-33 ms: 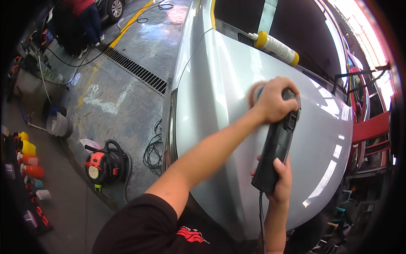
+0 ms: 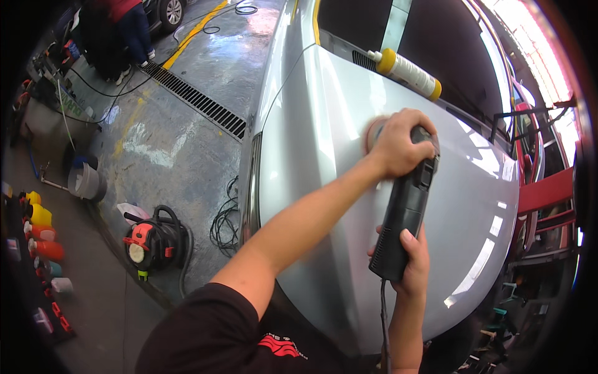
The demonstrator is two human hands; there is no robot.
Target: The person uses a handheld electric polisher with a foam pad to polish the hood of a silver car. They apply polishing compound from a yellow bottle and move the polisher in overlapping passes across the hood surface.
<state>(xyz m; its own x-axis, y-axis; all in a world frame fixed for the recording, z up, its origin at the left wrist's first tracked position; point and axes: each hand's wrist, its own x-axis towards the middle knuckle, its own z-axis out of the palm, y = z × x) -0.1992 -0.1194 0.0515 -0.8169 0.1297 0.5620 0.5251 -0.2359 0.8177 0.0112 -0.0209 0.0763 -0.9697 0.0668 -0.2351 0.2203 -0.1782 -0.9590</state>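
A black power polisher (image 2: 406,215) is held against the silver car hood (image 2: 455,212). My left hand (image 2: 402,144) is closed over its front end, just above the round pad (image 2: 374,132), which rests on the paint and is partly hidden by my fingers. Further back, my right hand (image 2: 413,258) wraps around the rear of the polisher's body from beneath, thumb along its side. A black cord (image 2: 384,311) runs from the tail end down past my right forearm. Beyond the polisher, a white bottle with yellow ends (image 2: 411,73) lies at the foot of the dark windshield.
A black and red vacuum cleaner (image 2: 152,243) stands on the floor at left, near a coiled cable (image 2: 224,221) and a grey bucket (image 2: 86,184). Several coloured bottles (image 2: 45,234) line the far left. Someone in dark trousers (image 2: 132,34) stands by another car. Red metal framework (image 2: 545,190) is at right.
The polisher has shifted slightly left and away from me over the hood, both hands moving with it.
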